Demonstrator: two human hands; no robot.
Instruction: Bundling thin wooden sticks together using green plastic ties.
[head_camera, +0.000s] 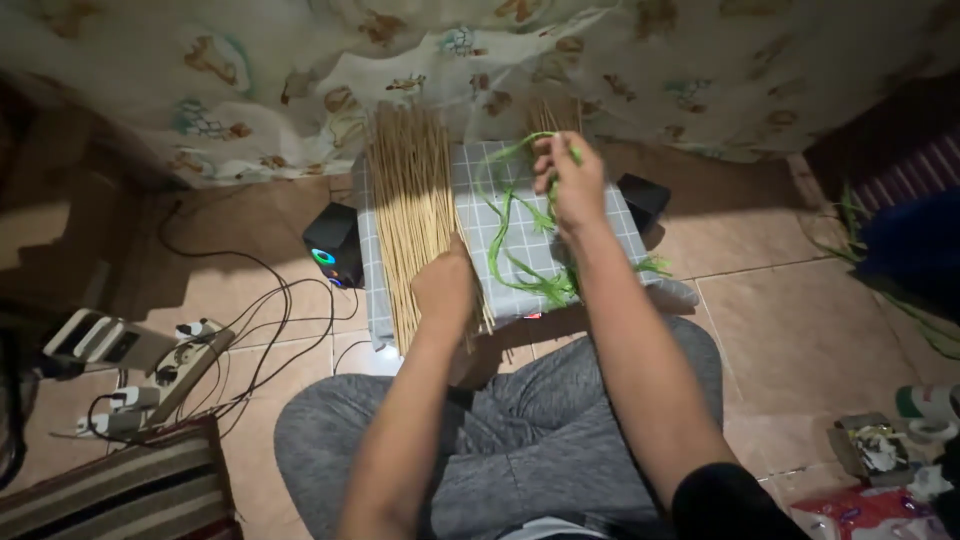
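Observation:
A thick bundle of thin tan sticks lies lengthwise on a small table with a grey checked cover. My left hand rests on the near end of the bundle, fingers curled over the sticks. My right hand is raised over the table's right half and pinches a green leaf strip. More green leaf strips trail across the cover toward its front right corner. A second, smaller bunch of sticks shows behind my right hand.
Two small black speakers flank the table. A power strip with plugs and cables lies on the tiled floor at left. A patterned cloth hangs behind. Packets and clutter sit at right. My grey-trousered legs are below.

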